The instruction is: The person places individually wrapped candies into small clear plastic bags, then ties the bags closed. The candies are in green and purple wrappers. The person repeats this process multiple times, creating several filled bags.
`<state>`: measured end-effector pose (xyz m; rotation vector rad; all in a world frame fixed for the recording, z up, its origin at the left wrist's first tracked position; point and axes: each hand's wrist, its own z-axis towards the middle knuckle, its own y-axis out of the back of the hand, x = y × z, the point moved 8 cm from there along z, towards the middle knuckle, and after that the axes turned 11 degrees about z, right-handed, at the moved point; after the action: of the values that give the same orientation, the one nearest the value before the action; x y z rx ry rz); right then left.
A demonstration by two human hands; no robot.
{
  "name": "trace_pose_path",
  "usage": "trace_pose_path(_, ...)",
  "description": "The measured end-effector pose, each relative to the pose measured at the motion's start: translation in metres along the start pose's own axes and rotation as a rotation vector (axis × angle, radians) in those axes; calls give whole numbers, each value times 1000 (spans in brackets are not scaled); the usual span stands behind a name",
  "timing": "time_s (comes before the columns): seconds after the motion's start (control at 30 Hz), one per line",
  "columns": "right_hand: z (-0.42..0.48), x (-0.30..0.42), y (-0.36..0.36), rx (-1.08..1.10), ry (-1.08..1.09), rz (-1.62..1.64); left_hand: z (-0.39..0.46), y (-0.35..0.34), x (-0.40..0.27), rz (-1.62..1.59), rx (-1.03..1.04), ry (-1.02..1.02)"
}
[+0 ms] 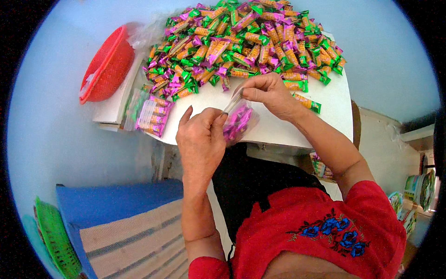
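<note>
A clear plastic bag [240,122] with purple-wrapped snack packets inside hangs between my hands over the table's front edge. My left hand [205,130] pinches one end of its gathered mouth between thumb and forefinger. The other end of the mouth is pinched by my right hand [268,94], above and to the right. Behind them a large heap of small snack packets [240,45] in purple, green and orange wrappers covers the back of the white table [331,115]. One loose packet [308,103] lies beside my right wrist. A filled clear bag [155,116] lies at the table's left.
A red plastic basket [113,69] leans at the left, beside crumpled clear plastic bags [148,36]. Below left stand a blue-edged, striped mesh surface [136,233] and a green plastic basket [57,240]. More packets [321,167] sit under the table's right side.
</note>
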<state>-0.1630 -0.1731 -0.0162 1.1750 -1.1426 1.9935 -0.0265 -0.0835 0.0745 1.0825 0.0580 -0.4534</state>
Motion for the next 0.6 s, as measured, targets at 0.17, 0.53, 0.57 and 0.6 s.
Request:
trace_pose_path(0.17,-5,2,-24,174,-17,-123,-2,-5,-10,-24,-24,-61)
trace_pose_path(0.53,-4,4,-18,130,7,-114,-10,6,-5,185,-63,-49)
trace_pose_path(0.57,-2,3,-13,107,16,-104,-13,9,1,206,-79,-36)
trace_pose_path(0.6,-3,4,-11,80,22,-92,-17,12,6,226,-89,-25)
